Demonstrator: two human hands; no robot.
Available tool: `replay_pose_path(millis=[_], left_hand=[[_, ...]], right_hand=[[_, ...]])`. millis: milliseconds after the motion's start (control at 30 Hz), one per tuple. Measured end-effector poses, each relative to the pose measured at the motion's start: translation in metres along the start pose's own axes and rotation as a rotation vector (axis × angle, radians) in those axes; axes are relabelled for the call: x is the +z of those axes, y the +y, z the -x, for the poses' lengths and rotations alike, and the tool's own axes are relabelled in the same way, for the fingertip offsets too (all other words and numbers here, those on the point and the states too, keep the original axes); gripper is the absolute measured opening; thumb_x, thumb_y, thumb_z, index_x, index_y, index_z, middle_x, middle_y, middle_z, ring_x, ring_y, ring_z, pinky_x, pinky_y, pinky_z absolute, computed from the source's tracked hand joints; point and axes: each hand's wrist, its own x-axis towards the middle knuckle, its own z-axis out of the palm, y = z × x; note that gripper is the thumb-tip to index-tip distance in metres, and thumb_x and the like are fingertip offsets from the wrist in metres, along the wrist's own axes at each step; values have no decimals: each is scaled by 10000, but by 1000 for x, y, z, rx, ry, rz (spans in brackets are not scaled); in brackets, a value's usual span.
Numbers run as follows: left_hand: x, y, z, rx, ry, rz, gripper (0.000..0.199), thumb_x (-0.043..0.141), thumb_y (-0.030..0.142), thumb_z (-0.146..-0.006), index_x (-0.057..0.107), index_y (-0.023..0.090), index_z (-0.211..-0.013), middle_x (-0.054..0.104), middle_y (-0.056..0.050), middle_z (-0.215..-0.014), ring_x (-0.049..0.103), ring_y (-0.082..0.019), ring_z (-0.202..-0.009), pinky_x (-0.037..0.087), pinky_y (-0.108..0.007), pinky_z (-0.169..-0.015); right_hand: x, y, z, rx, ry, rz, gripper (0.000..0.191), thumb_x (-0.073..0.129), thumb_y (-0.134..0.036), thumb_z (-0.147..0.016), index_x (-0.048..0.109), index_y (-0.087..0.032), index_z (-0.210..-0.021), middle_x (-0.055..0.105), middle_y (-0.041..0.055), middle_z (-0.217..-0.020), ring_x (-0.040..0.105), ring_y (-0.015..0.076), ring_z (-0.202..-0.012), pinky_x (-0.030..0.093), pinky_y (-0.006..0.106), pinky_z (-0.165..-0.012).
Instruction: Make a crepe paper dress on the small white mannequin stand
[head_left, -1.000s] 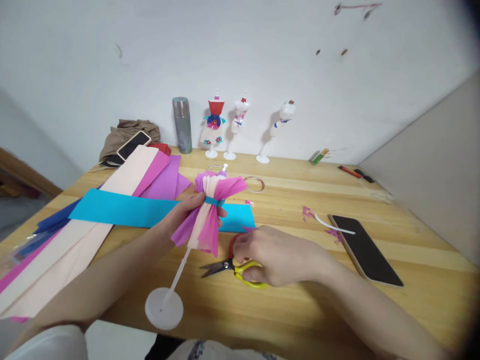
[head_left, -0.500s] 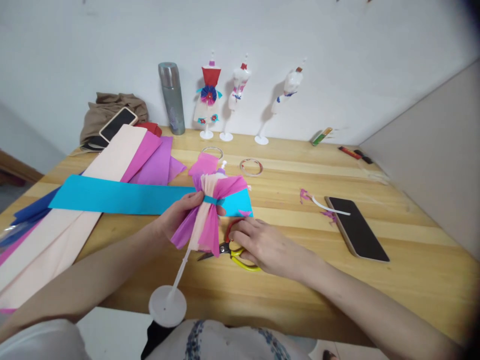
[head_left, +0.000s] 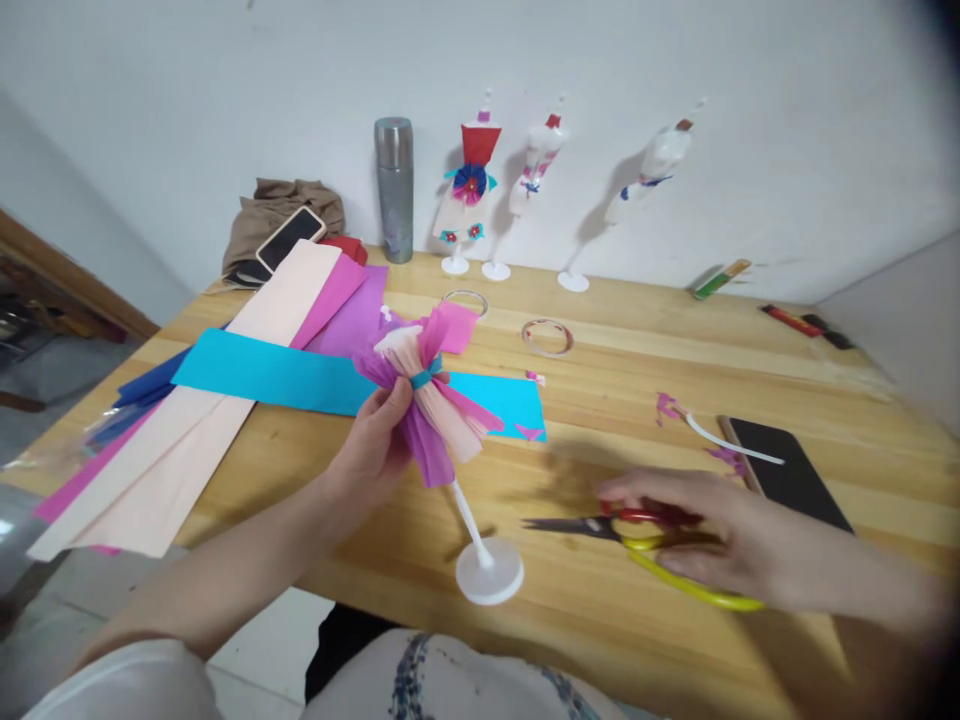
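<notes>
My left hand (head_left: 381, 425) is closed around the waist of a small mannequin, tilted with its white round base (head_left: 490, 572) low over the table. Purple, cream and pink crepe paper (head_left: 450, 410) covers it, cinched by a blue band (head_left: 427, 373). To the right, my right hand (head_left: 705, 535) grips a pair of scissors (head_left: 652, 540) by the red and yellow handles, its dark blades pointing left toward the mannequin's stand. Behind the mannequin lies a long blue paper strip (head_left: 277, 372) with a pink scrap (head_left: 530, 433) on its right end.
Layered crepe paper strips (head_left: 187, 450) cover the table's left side. Along the wall stand a thermos flask (head_left: 395, 190) and three small mannequins, one in a red top (head_left: 480, 143). Tape rings (head_left: 547, 338) lie mid-table. A phone (head_left: 787, 465) rests at right, a white strip across it.
My right hand has picked up the scissors and moved them right, away from the mannequin. My left hand has tilted the mannequin, swinging its base to the right. The camera view has shifted left.
</notes>
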Motion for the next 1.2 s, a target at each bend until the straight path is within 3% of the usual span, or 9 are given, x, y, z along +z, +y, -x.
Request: replay_pose_path(millis=[67, 133, 233, 333, 633, 900, 1000, 1100, 1200], left_hand=[[-3, -5, 2, -62, -3, -10, 362, 901, 386, -733, 767, 158, -981, 789, -40, -983, 708, -156, -863, 557, -260, -796], [-6, -7, 2, -143, -31, -33, 326, 897, 371, -740, 767, 159, -950, 794, -47, -955, 721, -166, -840, 567, -269, -789], [-10, -7, 1, -232, -84, -62, 322, 911, 366, -714, 768, 160, -915, 797, -55, -882, 734, -181, -783, 579, -275, -751], [-12, -5, 1, -262, -120, -101, 351, 918, 401, -693, 779, 161, -909, 803, -65, -884, 743, -196, -784, 587, -280, -738], [-8, 2, 3, -232, -176, -140, 311, 890, 360, -742, 777, 142, -934, 806, -91, -922, 756, -214, -797, 580, -283, -736], [25, 2, 14, 49, -23, -46, 318, 893, 236, -727, 771, 186, -1016, 799, -12, -940, 737, -172, -895, 559, -250, -825], [27, -10, 23, 83, -7, -34, 335, 933, 304, -672, 779, 180, -942, 801, -22, -946, 735, -178, -904, 555, -244, -820], [25, -20, 32, 81, 9, -37, 413, 949, 385, -638, 786, 187, -961, 806, -49, -973, 735, -233, -998, 558, -286, -870], [25, -27, 39, 98, 58, -19, 455, 955, 408, -623, 785, 200, -990, 809, -56, -993, 727, -259, -1063, 558, -317, -917]], right_hand=[[-13, 6, 5, 3, 12, -95, 522, 811, -237, -763, 716, -381, -1256, 772, 78, -1065, 745, 249, -827, 593, 286, -589], [-16, 7, 2, 13, 76, -253, 526, 876, -338, -719, 732, -374, -1224, 756, 83, -1064, 713, 231, -773, 561, 284, -551], [-5, -1, -14, 41, 127, -484, 433, 873, -450, -728, 731, -336, -1121, 714, 45, -963, 583, 125, -610, 503, 252, -529], [12, -11, -36, 55, 98, -567, 297, 788, -467, -829, 676, -279, -1029, 638, 24, -861, 570, 129, -683, 477, 237, -567], [38, -36, -76, -124, 153, -356, 453, 492, -663, -956, 527, -274, -1184, 580, 41, -976, 529, 166, -771, 480, 316, -691], [31, -59, -106, -83, 412, -30, 385, 621, -561, -893, 612, -208, -1046, 580, 30, -851, 534, 196, -747, 446, 340, -677], [24, -59, -106, -109, 460, -123, 413, 577, -571, -943, 626, -215, -1145, 596, 40, -904, 547, 190, -762, 450, 342, -682], [16, -58, -95, -242, 377, -360, 413, 473, -568, -1010, 584, -273, -1276, 519, -17, -765, 481, 144, -603, 399, 300, -572], [12, -69, -83, -189, 420, -192, 359, 566, -529, -974, 599, -293, -1242, 530, -3, -798, 510, 164, -660, 422, 311, -598]])
